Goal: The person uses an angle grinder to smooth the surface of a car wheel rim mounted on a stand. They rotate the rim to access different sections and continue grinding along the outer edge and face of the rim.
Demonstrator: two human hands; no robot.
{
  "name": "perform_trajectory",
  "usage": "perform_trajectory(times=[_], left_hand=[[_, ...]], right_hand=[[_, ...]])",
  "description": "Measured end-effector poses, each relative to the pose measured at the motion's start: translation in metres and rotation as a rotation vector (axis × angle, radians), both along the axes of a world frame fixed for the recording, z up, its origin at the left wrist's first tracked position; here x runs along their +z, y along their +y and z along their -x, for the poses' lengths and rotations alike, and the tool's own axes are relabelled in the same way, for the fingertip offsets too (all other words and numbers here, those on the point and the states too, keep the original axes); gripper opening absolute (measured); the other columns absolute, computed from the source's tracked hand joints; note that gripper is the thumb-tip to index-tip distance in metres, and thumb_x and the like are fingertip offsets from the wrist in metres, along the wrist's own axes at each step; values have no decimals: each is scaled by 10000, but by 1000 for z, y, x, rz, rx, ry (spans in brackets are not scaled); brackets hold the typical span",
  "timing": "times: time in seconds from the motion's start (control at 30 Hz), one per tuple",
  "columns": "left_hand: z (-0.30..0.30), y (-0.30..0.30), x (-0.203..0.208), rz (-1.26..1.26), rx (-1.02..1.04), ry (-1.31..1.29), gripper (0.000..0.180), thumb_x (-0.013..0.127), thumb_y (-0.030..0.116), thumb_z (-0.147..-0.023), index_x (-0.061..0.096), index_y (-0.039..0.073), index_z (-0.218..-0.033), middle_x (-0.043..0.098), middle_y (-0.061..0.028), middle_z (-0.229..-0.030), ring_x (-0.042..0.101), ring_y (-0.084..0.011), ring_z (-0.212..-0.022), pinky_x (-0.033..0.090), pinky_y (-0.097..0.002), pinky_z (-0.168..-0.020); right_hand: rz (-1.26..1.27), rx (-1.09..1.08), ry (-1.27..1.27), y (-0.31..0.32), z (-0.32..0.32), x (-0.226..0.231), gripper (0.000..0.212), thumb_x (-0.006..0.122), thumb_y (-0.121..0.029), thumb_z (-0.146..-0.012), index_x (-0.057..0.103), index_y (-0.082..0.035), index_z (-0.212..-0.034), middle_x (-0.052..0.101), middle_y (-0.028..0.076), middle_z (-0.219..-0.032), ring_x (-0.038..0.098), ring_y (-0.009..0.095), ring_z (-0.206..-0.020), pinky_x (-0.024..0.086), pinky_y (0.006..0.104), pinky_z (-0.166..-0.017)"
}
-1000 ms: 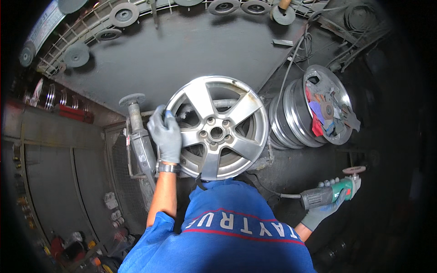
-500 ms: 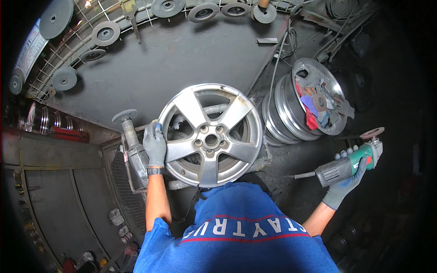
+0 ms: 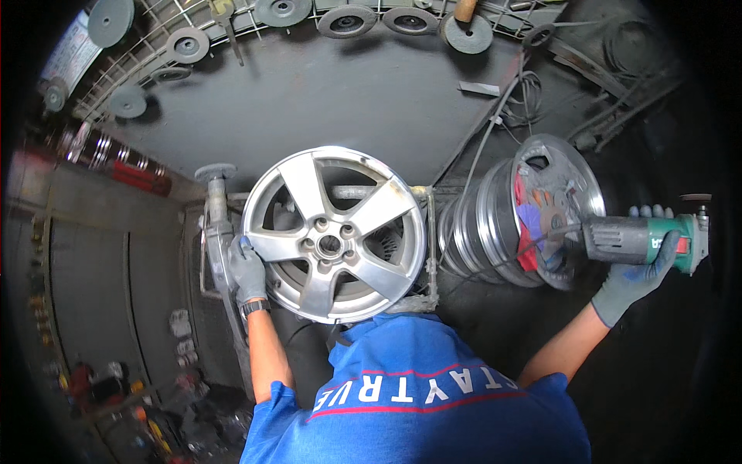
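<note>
A silver five-spoke alloy wheel (image 3: 363, 213) rests face up in front of me on a metal frame. My left hand (image 3: 247, 269), in a grey glove, is closed on the wheel's left edge. Out to the right, my right hand (image 3: 632, 288), gloved too, grips a green and dark grey angle grinder (image 3: 627, 238) round its body. The grinder's disc (image 3: 696, 198) shows edge-on at the far right, away from the wheel. Its cord trails left past a stack of wheels.
Stacked wheel rims (image 3: 495, 209) stand on the right, with worn discs and coloured scraps in the top one. Another grinder-like tool (image 3: 219, 213) stands left of the wheel. Discs (image 3: 468, 33) hang on a wire rack (image 3: 251, 32) at the back. Loose cable (image 3: 525, 100) hangs behind.
My right hand has carried the grinder up and farther right, turning it nearly level. My left hand stays on the wheel's edge. The whole view has shifted, with the wheel now farther left.
</note>
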State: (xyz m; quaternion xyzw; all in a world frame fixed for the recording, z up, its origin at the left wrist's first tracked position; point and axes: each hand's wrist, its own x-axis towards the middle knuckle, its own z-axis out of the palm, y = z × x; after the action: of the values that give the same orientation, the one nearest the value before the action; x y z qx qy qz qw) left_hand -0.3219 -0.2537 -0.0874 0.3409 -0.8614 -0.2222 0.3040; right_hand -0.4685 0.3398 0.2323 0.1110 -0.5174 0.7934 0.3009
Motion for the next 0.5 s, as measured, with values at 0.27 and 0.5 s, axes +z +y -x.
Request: perform_trajectory(times=[0.27, 0.5], left_hand=[[-62, 113, -48, -367, 558, -87, 436, 416, 300, -1033, 633, -30, -1220, 657, -274, -1185, 623, -440, -1088, 467, -486, -937], [-98, 178, -88, -452, 681, -87, 487, 379, 311, -1042, 608, -61, -1258, 621, -284, -1262, 578, -444, -1177, 432, -488, -1025]], right_hand=[[100, 76, 160, 41, 131, 26, 461, 594, -322, -968, 517, 9, -1278, 622, 176, -1187, 613, 334, -1123, 467, 538, -1045], [-249, -197, 317, 77, 235, -14, 314, 612, -25, -921, 668, -2, -1229, 625, 149, -1260, 597, 274, -1213, 467, 442, -1070]])
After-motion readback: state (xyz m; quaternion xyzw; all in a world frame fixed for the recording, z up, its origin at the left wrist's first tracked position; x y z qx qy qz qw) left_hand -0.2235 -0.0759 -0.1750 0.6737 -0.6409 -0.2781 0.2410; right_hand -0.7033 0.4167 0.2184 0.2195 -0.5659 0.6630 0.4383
